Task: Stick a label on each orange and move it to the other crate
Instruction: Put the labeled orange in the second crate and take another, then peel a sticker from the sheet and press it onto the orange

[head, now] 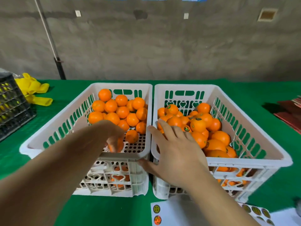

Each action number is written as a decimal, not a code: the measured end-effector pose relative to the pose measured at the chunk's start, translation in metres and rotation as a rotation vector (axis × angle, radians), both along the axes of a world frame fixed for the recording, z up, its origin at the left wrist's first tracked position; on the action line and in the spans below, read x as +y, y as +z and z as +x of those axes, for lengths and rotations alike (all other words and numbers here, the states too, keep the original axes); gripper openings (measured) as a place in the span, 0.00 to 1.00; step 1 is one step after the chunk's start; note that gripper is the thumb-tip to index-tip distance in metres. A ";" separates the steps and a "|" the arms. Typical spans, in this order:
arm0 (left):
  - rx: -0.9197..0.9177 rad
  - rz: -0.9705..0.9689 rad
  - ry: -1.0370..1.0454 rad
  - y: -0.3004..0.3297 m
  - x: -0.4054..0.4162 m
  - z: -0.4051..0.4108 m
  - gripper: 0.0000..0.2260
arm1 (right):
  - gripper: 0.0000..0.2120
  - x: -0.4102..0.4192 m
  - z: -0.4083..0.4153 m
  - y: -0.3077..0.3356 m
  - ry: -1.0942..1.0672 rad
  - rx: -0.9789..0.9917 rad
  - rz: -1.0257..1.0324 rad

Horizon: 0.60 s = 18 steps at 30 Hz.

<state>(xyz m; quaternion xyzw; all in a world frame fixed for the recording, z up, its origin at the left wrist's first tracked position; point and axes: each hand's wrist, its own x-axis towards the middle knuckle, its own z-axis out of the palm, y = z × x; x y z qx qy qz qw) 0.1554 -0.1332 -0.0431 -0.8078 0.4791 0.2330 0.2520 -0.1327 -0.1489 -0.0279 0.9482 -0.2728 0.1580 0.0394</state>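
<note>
The left hand (114, 137) is gripping an orange (116, 146) inside the left crate (84, 101) (view blurred); the right hand (175, 154) is hovering, fingers spread, over the right crate (244, 128).

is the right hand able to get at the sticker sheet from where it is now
Probably yes. The right hand hangs open over the near rim of the right crate, holding nothing, and the sticker sheet lies just below on the green table, with only its own forearm above it.
</note>
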 end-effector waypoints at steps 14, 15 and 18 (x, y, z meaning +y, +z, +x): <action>0.574 -1.991 0.060 -0.048 0.161 -0.188 0.31 | 0.47 0.000 0.001 -0.001 -0.001 0.012 -0.041; 0.692 -1.908 0.167 -0.074 0.165 -0.205 0.31 | 0.47 0.000 0.001 -0.001 -0.003 0.028 -0.040; 0.821 -1.537 0.415 -0.133 0.165 -0.230 0.30 | 0.46 0.000 0.000 0.001 -0.015 0.045 -0.055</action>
